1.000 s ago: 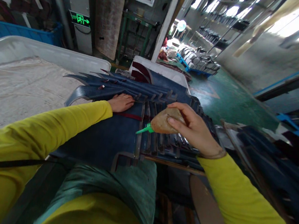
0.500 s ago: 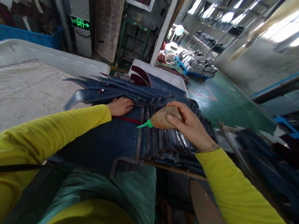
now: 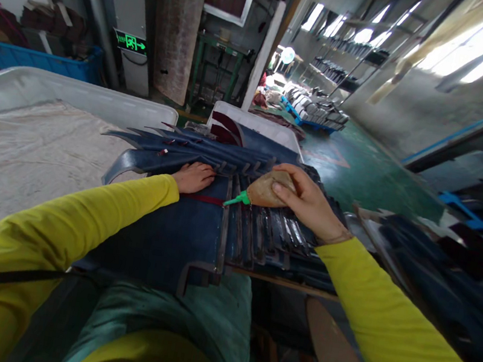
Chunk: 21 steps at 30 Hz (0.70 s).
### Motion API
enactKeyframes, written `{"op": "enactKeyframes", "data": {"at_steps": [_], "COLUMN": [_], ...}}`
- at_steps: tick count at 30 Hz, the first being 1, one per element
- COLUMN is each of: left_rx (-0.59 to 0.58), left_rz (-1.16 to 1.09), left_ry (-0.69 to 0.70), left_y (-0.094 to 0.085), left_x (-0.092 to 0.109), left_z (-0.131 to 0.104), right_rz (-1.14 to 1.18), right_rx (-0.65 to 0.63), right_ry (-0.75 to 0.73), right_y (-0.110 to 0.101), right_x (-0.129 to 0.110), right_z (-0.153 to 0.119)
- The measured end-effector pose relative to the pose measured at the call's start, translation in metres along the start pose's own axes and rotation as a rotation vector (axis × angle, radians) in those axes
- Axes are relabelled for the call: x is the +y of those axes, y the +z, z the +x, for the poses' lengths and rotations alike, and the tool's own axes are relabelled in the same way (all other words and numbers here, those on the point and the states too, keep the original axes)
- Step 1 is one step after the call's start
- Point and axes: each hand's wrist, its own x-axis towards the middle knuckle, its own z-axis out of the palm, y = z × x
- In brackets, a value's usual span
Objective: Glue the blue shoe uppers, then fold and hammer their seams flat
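Observation:
My right hand is wrapped round a tan squeeze bottle with a green nozzle. The nozzle tip is at the grey edge of a dark blue leather-like piece, close to a dark red strip running across it. My left hand lies flat on this piece, fingers stretched out, just left of the nozzle. More blue pieces are layered under and behind it, and their overlapping edges look shiny below the bottle. What comes out of the nozzle is too small to make out.
At the left stands a large white bin with a pale cloth in it. A blue crate is behind it. Further blue pieces are piled at the right. A tan oval board leans below.
The nozzle tip has moved slightly up along the edge of the blue piece, towards the red strip. My left hand stays in place. The view has tilted a little.

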Motion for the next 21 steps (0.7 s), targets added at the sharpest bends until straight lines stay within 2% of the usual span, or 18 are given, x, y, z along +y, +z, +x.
{"op": "enactKeyframes", "data": {"at_steps": [4,8,21], "left_rx": [0.014,0.011,0.012], "left_rz": [0.005,0.012,-0.016], "left_ry": [0.013,0.019,0.003], "left_y": [0.001,0.002,0.000], "left_x": [0.000,-0.001,0.000], "left_z": [0.000,0.001,-0.001], "right_rz": [-0.004,-0.013,-0.045], "right_rx": [-0.046,-0.023,0.009], "right_ry": [0.006,0.012,0.072], "right_y": [0.002,0.005,0.017], "right_x": [0.000,0.004,0.041], "right_z": [0.003,0.010,0.052]}}
